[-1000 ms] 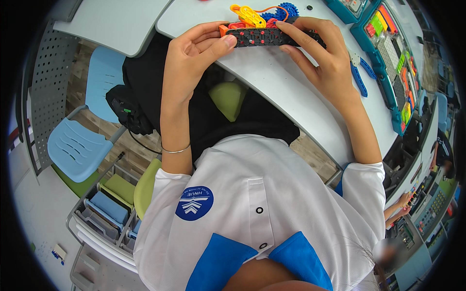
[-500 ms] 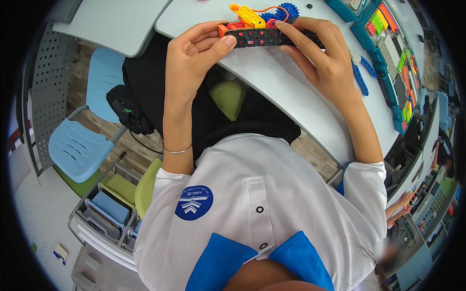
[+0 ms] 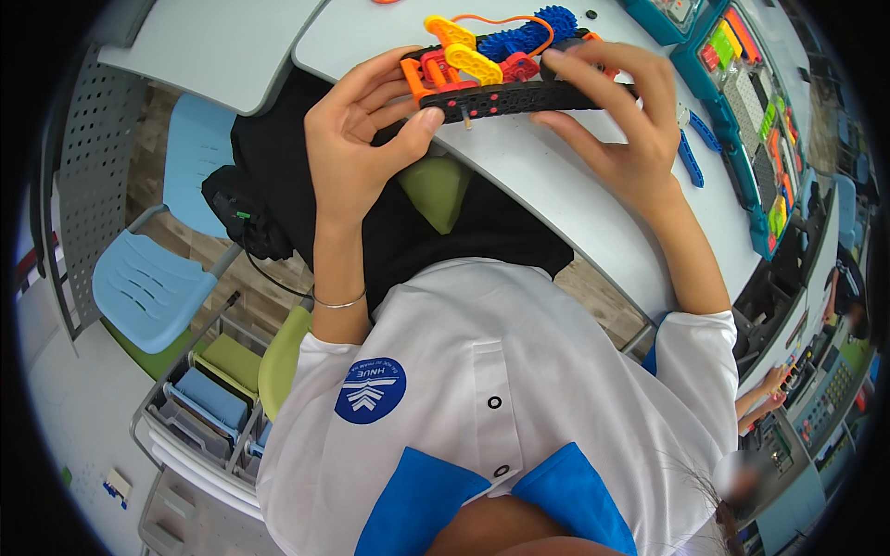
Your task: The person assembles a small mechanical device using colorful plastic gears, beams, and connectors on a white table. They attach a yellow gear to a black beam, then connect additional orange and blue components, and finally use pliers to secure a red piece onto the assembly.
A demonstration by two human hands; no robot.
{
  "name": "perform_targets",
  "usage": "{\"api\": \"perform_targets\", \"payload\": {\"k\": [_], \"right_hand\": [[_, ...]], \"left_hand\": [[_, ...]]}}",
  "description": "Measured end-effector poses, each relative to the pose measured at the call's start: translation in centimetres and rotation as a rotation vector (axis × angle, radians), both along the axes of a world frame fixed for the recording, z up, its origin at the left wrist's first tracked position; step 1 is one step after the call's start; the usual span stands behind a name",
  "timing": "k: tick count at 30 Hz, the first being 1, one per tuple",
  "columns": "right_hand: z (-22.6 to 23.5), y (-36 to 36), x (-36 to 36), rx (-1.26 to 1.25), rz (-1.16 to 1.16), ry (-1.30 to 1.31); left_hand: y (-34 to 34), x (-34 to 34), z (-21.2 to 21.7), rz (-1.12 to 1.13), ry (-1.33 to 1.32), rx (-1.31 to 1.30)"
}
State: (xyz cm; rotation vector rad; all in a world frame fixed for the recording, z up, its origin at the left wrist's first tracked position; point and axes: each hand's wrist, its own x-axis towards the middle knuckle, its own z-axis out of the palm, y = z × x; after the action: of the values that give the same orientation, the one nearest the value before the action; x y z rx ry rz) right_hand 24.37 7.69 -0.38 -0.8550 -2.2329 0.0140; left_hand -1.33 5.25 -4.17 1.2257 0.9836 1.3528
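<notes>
"At the desk's [image 3: 565, 176] near edge, what has just changed?"

"The black-framed model [image 3: 514, 98] has been tipped. Half a second ago it showed mostly the outer side of its near beam; now its inside faces up too, so the yellow links [image 3: 475, 65] and the blue gear roller [image 3: 514, 42] show far better, under the arch of an orange cord [image 3: 501, 18]"

"Anything new on the beam itself?"

"A short pale pin [image 3: 466, 121] now juts out below it, close to the left thumb. I could not make it out in that way earlier"

"And who is carrying the weight?"

"The left hand [image 3: 357, 134], I would say. Its fingers are closed round the orange end, thumb pressed to the near beam, the others behind"

"The right?"

"The right hand [image 3: 635, 130] is blurred and has loosened. Its fingers stand well parted, thumb just below the beam and forefinger above it, pinching nothing that I can see; whether they touch the model I cannot tell"

"What does that mean for the work?"

"My judgement: the inside is now in reach and the pin lies in plain sight, but steadiness rests on one grip. The blue-handled tool [image 3: 691, 159] lies untouched on the desk, beside the teal parts case [image 3: 706, 91]"
</notes>
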Motion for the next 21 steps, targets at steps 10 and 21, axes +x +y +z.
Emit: {"api": "perform_targets", "payload": {"k": [10, 21], "right_hand": [[-0.3, 0.7, 0.4, -0.649, 0.005, 0.411], [-0.7, 0.2, 0.3, -0.912, -0.141, 0.434]], "left_hand": [[-0.1, -0.7, -0.2, -0.019, -0.023, -0.001], [0.2, -0.9, -0.5, -0.048, -0.099, -0.206]]}}
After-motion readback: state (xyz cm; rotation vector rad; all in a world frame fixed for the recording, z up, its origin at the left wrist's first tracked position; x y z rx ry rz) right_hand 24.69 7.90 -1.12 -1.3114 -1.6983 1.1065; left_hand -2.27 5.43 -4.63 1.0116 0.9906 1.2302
